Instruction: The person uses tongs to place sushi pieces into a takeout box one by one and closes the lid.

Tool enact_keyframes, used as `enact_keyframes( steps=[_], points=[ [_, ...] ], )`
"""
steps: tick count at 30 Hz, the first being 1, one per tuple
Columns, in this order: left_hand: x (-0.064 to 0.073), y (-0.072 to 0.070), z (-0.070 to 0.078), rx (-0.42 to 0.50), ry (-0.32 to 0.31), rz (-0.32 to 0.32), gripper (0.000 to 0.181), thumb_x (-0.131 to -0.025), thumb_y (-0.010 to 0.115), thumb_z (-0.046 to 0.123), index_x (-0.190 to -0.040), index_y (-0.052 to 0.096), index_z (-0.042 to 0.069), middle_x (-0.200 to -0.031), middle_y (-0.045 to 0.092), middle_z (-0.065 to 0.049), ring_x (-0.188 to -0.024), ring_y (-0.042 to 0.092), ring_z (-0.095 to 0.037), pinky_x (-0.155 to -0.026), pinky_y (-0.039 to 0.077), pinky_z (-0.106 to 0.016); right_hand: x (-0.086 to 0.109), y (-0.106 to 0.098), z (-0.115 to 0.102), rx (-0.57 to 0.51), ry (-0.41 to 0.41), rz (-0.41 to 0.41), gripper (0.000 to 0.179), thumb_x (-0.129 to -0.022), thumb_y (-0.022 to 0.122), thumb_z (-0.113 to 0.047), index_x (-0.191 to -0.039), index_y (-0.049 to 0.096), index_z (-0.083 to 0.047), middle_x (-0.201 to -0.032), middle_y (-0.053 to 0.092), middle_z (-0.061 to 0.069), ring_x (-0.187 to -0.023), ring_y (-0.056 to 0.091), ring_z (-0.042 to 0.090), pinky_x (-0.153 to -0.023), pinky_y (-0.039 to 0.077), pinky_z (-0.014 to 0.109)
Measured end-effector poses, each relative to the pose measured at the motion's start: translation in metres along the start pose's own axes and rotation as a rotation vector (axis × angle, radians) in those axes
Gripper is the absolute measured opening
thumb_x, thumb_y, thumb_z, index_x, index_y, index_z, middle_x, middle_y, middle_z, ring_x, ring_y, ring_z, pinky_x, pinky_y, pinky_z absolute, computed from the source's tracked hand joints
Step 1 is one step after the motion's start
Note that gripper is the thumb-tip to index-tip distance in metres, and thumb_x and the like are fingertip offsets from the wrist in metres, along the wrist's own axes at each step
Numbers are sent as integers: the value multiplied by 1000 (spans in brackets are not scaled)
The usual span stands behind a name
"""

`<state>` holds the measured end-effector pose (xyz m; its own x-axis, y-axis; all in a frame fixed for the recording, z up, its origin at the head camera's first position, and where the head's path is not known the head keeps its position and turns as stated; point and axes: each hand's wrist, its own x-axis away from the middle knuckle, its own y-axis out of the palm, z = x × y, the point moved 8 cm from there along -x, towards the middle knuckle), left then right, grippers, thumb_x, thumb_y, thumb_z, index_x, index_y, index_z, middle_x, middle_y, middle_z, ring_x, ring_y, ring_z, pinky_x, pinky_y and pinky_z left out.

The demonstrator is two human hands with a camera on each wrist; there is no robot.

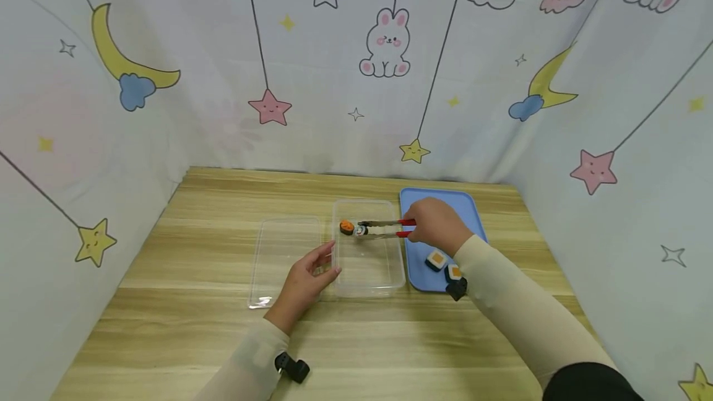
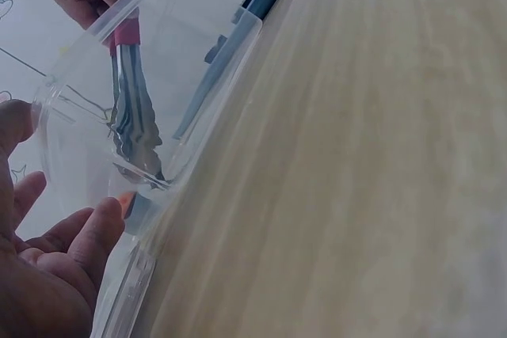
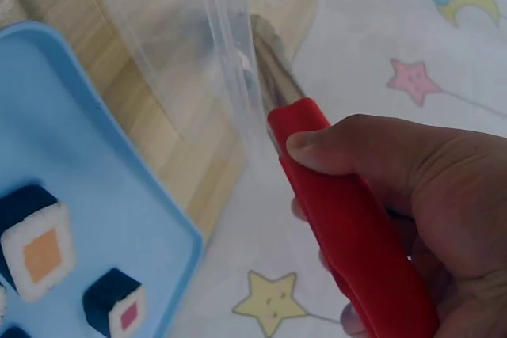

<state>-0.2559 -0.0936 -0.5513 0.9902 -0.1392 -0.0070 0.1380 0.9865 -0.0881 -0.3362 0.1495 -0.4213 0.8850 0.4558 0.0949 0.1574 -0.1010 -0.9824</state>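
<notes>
Right hand (image 3: 444, 195) grips the tongs (image 3: 348, 231), tray (image 1: 416, 262) below it. I see the left hand (image 1: 306, 278), fingers apart, touching the box (image 1: 370, 289).

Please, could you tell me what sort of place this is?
Probably an indoor tabletop play or filming corner: a wood-grain table enclosed by a white backdrop printed with rabbits and stars, plus a blue tray holding sushi-like pieces.

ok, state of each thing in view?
Clear container: open, orange-topped piece inside
Clear lid: off, lying on table
Tongs: held, arms apart, tips at white-and-black piece; grip unclear
Blue tray: bearing sushi pieces
Left hand: touching container
Right hand: holding tongs
</notes>
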Motion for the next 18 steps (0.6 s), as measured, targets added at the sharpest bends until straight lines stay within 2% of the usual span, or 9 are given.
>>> enact_keyframes(
  steps=[7, 12, 16, 18],
  points=[
    [-1, 0, -1, 10, 9, -2, 63, -94, 79, 13, -151, 54, 8, -152, 54, -15, -135, 56, -35, -100, 56, -34, -4, 2, -4, 32, 32, -45, 24, -79, 86, -13, -102, 84, -14, -83, 73, -8, -76, 64, 14, -70, 57, 35],
    [-1, 0, -2, 23, 14, 2, 63, -93, 79, 10, -151, 54, 7, -152, 54, -15, -134, 56, -35, -99, 56, -32, -3, 1, -7, 41, 33, -34, 23, -78, 88, -14, -100, 83, -14, -84, 72, -7, -77, 63, 14, -70, 57, 35],
    [0, -1, 1, 34, 24, 0, 63, -93, 79, 9, -150, 54, 6, -152, 54, -16, -134, 56, -36, -99, 56, -31, 5, -7, -3, -23, 43, 9, 28, -78, 89, -18, -105, 82, -14, -90, 72, -5, -82, 64, 16, -72, 57, 36],
    [0, -1, 1, 34, 26, 1, 62, -93, 79, 9, -150, 54, 6, -153, 54, -16, -134, 56, -36, -98, 56, -31, 10, -13, 2, -79, 57, 38, 35, -79, 90, -21, -112, 80, -12, -98, 73, -2, -88, 65, 18, -76, 57, 38]
  ],
)
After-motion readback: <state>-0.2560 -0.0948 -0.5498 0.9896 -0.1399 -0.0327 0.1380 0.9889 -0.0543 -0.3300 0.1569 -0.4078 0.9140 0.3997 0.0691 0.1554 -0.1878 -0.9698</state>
